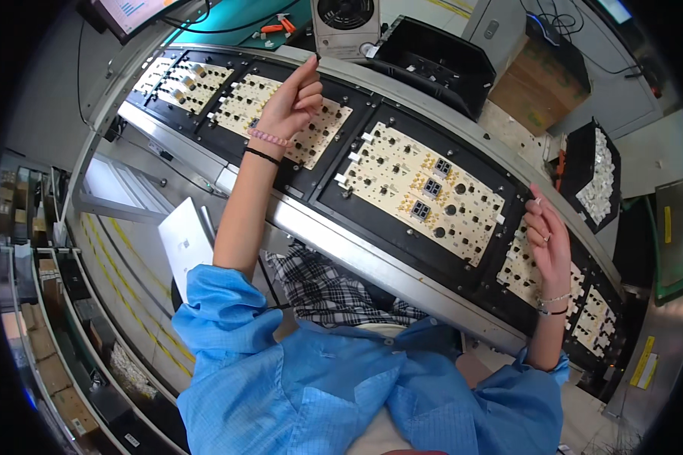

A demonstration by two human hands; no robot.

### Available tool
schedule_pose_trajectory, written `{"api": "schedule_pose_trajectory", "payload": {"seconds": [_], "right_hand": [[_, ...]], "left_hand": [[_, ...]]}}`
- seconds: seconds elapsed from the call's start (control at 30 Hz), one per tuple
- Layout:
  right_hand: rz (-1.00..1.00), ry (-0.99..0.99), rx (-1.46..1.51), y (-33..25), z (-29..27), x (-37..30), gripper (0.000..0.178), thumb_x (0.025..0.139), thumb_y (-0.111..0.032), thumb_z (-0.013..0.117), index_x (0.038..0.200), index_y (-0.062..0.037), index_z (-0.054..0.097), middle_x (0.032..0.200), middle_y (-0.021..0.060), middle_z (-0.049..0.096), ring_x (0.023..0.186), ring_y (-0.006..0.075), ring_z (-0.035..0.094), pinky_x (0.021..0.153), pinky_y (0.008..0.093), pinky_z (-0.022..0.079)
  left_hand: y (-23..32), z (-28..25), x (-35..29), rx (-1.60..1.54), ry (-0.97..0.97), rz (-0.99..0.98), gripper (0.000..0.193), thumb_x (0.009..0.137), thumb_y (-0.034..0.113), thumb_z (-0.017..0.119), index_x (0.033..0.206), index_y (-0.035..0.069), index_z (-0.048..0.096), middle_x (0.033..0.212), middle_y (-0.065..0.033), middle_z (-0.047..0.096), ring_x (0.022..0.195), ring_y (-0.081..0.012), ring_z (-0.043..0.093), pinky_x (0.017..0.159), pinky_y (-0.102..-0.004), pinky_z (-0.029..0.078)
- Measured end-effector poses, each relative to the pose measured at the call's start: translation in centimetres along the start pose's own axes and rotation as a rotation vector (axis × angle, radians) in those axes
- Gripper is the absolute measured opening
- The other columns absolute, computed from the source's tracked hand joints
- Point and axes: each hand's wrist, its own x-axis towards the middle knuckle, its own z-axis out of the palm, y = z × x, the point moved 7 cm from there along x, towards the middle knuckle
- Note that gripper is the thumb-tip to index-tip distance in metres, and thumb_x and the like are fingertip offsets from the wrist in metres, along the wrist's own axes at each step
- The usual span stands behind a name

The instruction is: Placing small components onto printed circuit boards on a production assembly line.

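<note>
My left hand (292, 102) is raised over a cream circuit board (328, 130) left of centre. Its fingers are curled and pinched, with a small dark speck at the fingertips that is too small to name. My right hand (548, 231) hangs above another circuit board (517, 262) on the right, fingers drawn together. Something small and whitish shows by those fingertips, but I cannot make it out. Between my hands lies a larger-looking circuit board (387, 171), set with black parts, yellow parts and white edge connectors, in a black tray (334, 199).
The metal-edged conveyor (341, 227) runs across in front of me. Beyond it stand a black bin (432, 64), a fan unit (347, 23) and a cardboard box (539, 83). A bin of white parts (599, 178) is at the right. Orange-handled tools (278, 26) lie at the back.
</note>
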Motion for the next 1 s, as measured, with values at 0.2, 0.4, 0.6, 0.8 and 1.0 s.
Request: {"api": "schedule_pose_trajectory", "payload": {"seconds": [0.2,0.4,0.6,0.8,1.0], "right_hand": [[-0.114,0.117,-0.391,-0.9,1.9,-0.8,0.037,0.103,-0.014,0.041,0.138,0.0009,0.039,0.081,-0.0025,0.039,0.054,-0.0005,0.027,0.042,0.0138,0.024],[-0.163,0.032,-0.447,-0.8,3.0,-0.1,0.043,0.103,-0.016,0.041,0.141,0.0041,0.037,0.083,-0.0035,0.04,0.056,-0.001,0.028,0.045,0.0141,0.024],[-0.127,0.012,-0.722,-0.2,4.6,-0.5,0.044,0.102,-0.018,0.044,0.144,-0.0066,0.038,0.096,-0.0003,0.054,0.055,-0.0023,0.028,0.047,0.0121,0.024],[-0.089,-0.005,-0.861,0.3,4.2,-0.5,0.04,0.101,-0.02,0.047,0.138,-0.0062,0.043,0.093,-0.0017,0.057,0.053,-0.0024,0.028,0.045,0.0127,0.023],[-0.106,0.013,-0.923,0.5,4.3,0.1,0.039,0.1,-0.021,0.048,0.137,-0.0069,0.045,0.093,-0.0026,0.059,0.052,-0.0021,0.029,0.045,0.0135,0.022]], "left_hand": [[0.3,-0.2,0.8,-0.005,-0.009,-0.023,0.026,0.097,0.016,0.059,0.074,0.013,0.046,0.06,0.008,0.027,0.048,-0.0034,0.022,0.039,-0.0196,0.018],[1.1,-0.9,1.0,0.145,0.034,0.038,0.022,0.098,0.018,0.057,0.079,0.012,0.049,0.061,0.0089,0.028,0.048,-0.0025,0.022,0.04,-0.0193,0.018],[-1.9,4.8,-1.3,0.931,0.117,0.228,0.014,0.09,0.02,0.068,0.1,0.01,0.068,0.064,0.0137,0.047,0.052,0.0027,0.034,0.045,-0.0165,0.021],[-9.9,11.1,-1.8,2.061,-0.371,0.497,0.012,0.084,0.023,0.068,0.09,0.012,0.07,0.073,-0.0058,0.067,0.063,-0.0232,0.063,0.058,-0.0329,0.049],[-11.4,9.4,-1.3,2.148,-0.437,0.584,0.01,0.089,0.018,0.06,0.092,0.011,0.066,0.086,-0.0042,0.069,0.076,-0.0238,0.067,0.063,-0.0338,0.052]]}}
